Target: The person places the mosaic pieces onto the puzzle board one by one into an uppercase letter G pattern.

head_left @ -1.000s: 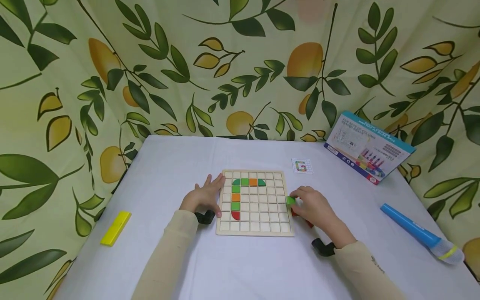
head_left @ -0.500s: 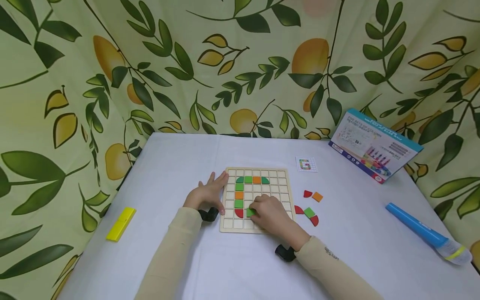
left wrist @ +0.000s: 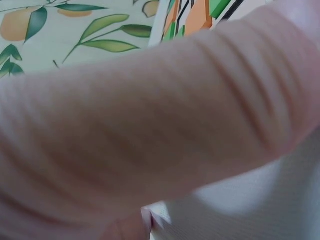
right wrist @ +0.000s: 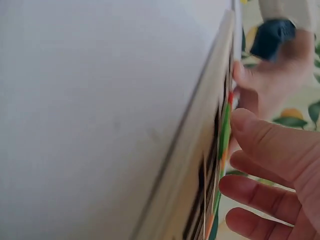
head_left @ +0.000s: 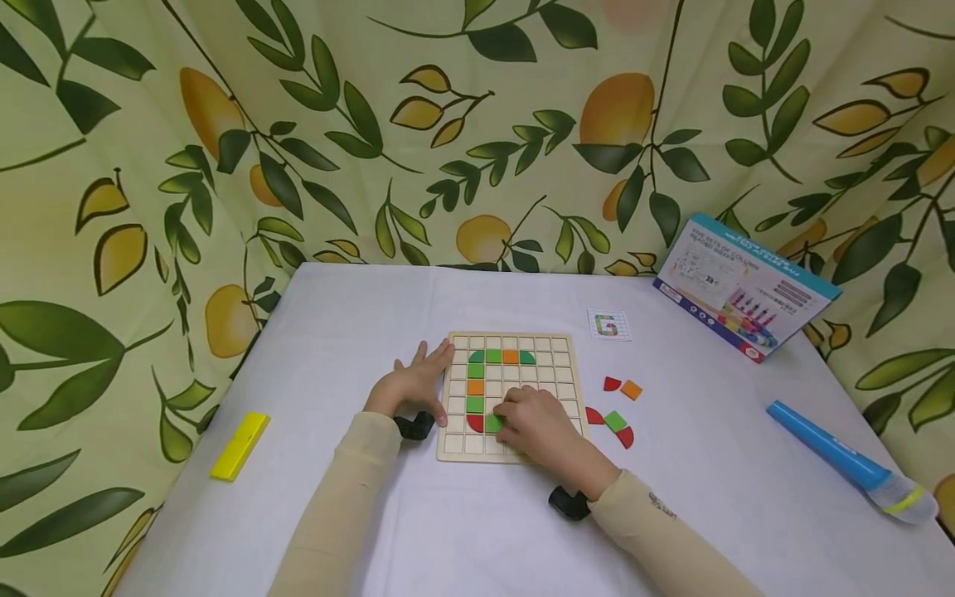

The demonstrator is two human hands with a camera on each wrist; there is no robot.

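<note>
A square wooden grid board (head_left: pixel 462 444) lies on the white-covered table. Its tiles run along an upper row and down a left column: green and orange squares with rounded green corners and a rounded red corner tile (head_left: pixel 475 424) at the bottom. My right hand (head_left: pixel 543 427) pinches a green square tile (head_left: pixel 492 424) in the cell just right of that red one; the fingers partly cover it. My left hand (head_left: pixel 410 388) rests along the board's left edge, fingers spread, thumb by the lower side. One finger (left wrist: pixel 150 120) fills most of the left wrist view.
Several loose tiles lie right of the board, among them a green square (head_left: pixel 615 421) and an orange square (head_left: pixel 631 390). A pattern card (head_left: pixel 608 325) lies behind them. Farther out are a printed box (head_left: pixel 746 286), a blue microphone (head_left: pixel 828 444) and a yellow block (head_left: pixel 240 446).
My right hand has carried the green tile from the board's right side onto the board, then slid it slightly left against the red corner tile. The left hand stays at the board's edge.
</note>
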